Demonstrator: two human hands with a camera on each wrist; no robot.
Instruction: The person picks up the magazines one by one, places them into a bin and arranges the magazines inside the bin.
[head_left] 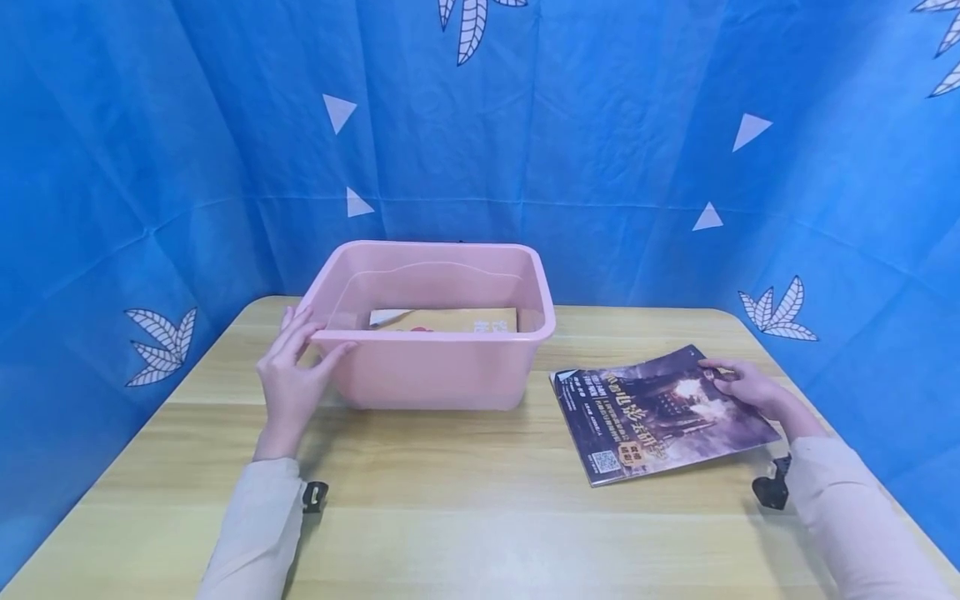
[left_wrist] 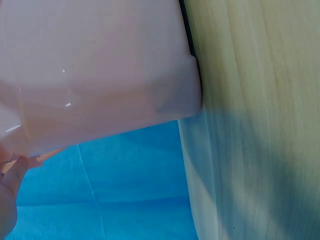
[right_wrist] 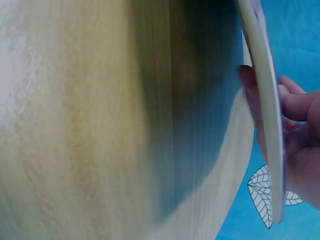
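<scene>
- Glossy paper is the first worry: the dark magazine (head_left: 663,412) lies on the wooden table (head_left: 465,517), right of the tub, with its right edge lifted. The right hand (head_left: 746,387) pinches that edge, thumb on the cover and fingers (right_wrist: 248,90) curled beneath, as the right wrist view shows. I judge a grip this close to the edge could let the slick cover slide out, and the magazine would flop back down.
- Held by 1 edge only, the pages may sag or fan open when raised, and the near corner could drag across the table and crease.
- Light plastic is the next risk: the pink tub (head_left: 431,367) stands at the middle of the table. The left hand (head_left: 296,379) rests against its left corner with fingers straight and spread, thumb near the rim, gripping nothing. A hand that only steadies may not stop the tub skidding if something bumps its rim.
- Inside the tub 1 yellowish booklet (head_left: 442,319) already lies flat on the floor. A magazine entering at a slant could catch on the near wall or land crooked across it.
- Farthest back hangs the blue cloth (head_left: 600,150); a tub pushed away from the person could slide into its folds.
</scene>
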